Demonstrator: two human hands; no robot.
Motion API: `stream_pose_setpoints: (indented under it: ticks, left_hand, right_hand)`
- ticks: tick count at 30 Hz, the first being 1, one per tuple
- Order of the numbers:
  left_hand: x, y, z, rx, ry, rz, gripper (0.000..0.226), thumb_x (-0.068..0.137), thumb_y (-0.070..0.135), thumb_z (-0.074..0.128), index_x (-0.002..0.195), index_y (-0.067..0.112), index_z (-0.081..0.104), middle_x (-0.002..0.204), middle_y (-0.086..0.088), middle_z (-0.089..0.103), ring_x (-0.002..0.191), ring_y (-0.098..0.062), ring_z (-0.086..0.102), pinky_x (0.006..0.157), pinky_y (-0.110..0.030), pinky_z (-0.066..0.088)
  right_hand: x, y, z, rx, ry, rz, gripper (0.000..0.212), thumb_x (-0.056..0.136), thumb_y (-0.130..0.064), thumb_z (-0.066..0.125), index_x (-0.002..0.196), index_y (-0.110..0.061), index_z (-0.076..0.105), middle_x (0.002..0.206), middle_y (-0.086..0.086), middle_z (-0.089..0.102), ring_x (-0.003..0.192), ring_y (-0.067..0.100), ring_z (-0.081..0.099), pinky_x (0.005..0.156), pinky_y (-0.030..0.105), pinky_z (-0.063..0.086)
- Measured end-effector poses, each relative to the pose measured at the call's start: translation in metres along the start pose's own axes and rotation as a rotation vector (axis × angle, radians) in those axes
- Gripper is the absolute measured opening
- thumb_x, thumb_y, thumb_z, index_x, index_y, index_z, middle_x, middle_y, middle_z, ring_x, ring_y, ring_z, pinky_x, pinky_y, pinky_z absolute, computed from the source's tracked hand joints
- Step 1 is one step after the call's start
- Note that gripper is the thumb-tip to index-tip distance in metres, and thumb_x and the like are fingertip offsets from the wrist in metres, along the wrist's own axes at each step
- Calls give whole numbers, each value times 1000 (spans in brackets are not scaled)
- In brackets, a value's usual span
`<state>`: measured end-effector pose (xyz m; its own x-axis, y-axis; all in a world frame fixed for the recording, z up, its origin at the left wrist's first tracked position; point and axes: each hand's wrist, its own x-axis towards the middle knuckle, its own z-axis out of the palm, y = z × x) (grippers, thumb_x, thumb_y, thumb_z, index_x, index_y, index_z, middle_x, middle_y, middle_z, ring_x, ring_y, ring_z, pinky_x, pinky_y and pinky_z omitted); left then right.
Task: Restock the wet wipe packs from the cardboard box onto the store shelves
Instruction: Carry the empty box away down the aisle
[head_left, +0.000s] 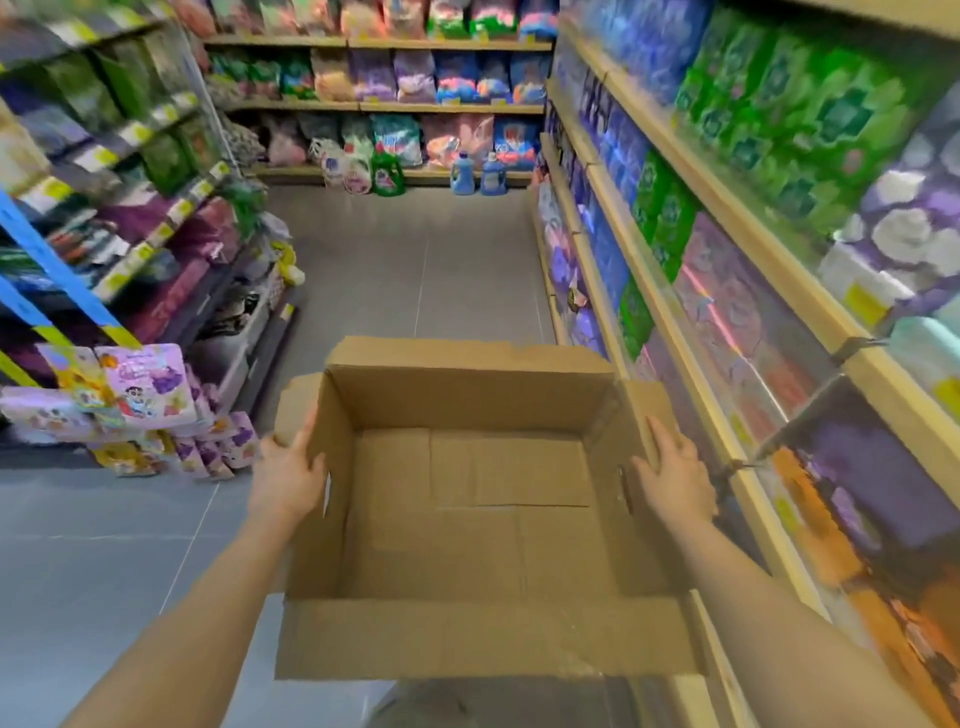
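Observation:
An open brown cardboard box (467, 493) is held up in front of me, flaps spread, with nothing inside it. My left hand (288, 475) grips its left wall and flap. My right hand (675, 475) grips its right wall and flap. Pink and purple wet wipe packs (145, 384) with cartoon prints are stacked at the end of the left shelving, low down, to the left of the box. The wooden store shelves (670, 312) on the right are packed with purple, green and blue packs.
I stand in a narrow aisle with a grey tiled floor (415, 270). Shelving runs along the left (156, 171), the right and the far end (384, 109). Detergent bottles (478, 174) stand on the floor at the far shelf.

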<state>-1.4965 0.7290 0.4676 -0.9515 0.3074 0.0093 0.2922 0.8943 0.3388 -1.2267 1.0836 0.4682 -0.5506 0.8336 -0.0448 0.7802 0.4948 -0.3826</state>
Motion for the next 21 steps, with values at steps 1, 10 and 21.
stream_pose_setpoints:
  ticks: [1, 10, 21]
  left_hand:
    - [30, 2, 1, 10, -8, 16, 69, 96, 30, 45, 144, 52, 0, 142, -29, 25, 115, -47, 46, 96, -52, 42]
    - [274, 62, -12, -56, 0, 145, 73, 93, 28, 47, 142, 56, 0, 135, -27, 29, 94, -46, 52, 84, -51, 48]
    - [520, 159, 42, -54, -12, 101, 72, 95, 30, 44, 140, 58, -4, 139, -25, 26, 100, -46, 52, 87, -52, 48]
  right_hand:
    - [22, -12, 5, 13, -2, 6, 62, 93, -37, 52, 148, -36, 22, 145, 17, 36, 126, 40, 41, 97, 48, 40]
    - [204, -110, 13, 62, 64, 41, 63, 93, -36, 52, 148, -31, 22, 136, 18, 43, 118, 39, 49, 88, 46, 45]
    - [485, -177, 41, 91, 56, 71, 63, 90, -36, 56, 146, -33, 27, 140, 14, 41, 119, 37, 49, 90, 45, 46]
